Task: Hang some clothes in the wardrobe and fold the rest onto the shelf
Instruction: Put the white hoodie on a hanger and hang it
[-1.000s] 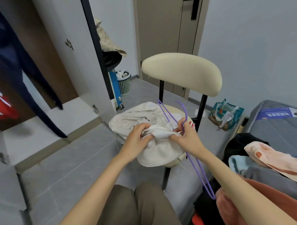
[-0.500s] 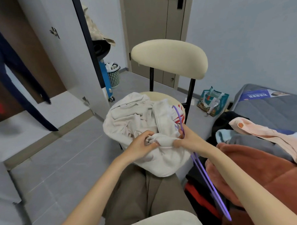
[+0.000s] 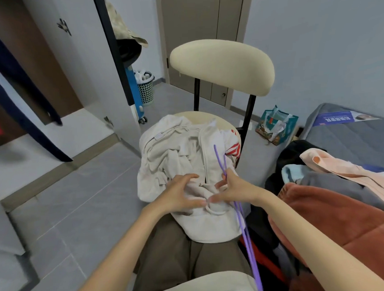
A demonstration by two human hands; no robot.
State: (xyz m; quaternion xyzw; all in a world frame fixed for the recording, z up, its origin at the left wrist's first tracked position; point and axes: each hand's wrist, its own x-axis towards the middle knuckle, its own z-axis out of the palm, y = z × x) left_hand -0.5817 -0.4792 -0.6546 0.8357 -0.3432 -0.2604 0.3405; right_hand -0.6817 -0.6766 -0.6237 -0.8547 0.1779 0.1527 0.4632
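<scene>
Left hand just let go of bunched cream hoodie, fingers spread flat now; right hand pinching purple hanger. Guess hanger goes in next.

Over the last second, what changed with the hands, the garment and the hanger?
The left hand let go of its bunched grip on the cream garment; its fingers now spread over the cloth. The garment was pulled off the chair toward the lap and now drapes the knees. The right hand still holds the purple hanger against the cloth. The clothes pile is unchanged.
</scene>
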